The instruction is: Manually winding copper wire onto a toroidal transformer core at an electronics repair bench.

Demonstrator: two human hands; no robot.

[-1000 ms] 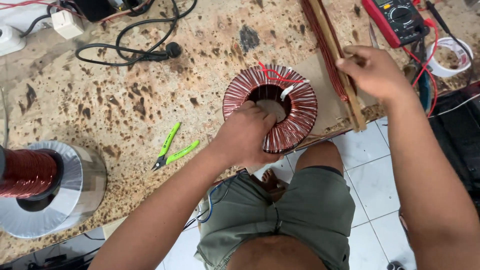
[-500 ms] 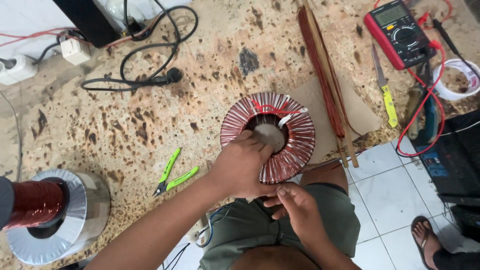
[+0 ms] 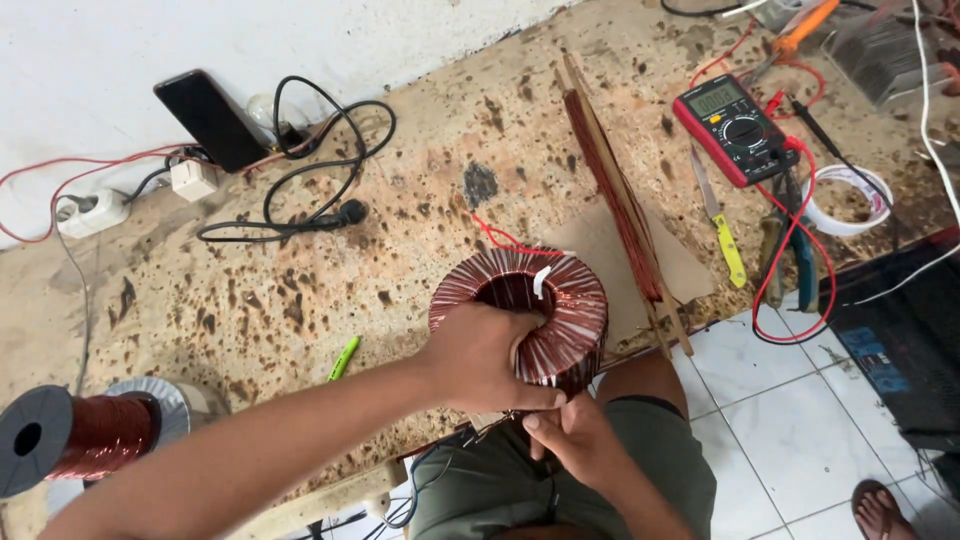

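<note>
Your coil [image 3: 535, 300] sits center frame at the bench [image 3: 250, 300] edge, wound w/ copper most of the way round; judging by that, winding looks nearly done, some turns and lead ends left. Left hand [image 3: 478, 358] clamps its near rim, fingers curled in. Right hand [image 3: 575, 432] just below, fingertips pinching at the underside.

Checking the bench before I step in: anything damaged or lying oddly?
The tabletop is heavily stained and pitted. The long wire-wound shuttle juts past the table's front edge. Nothing looks spilled; both hands grip the copper toroid.
</note>
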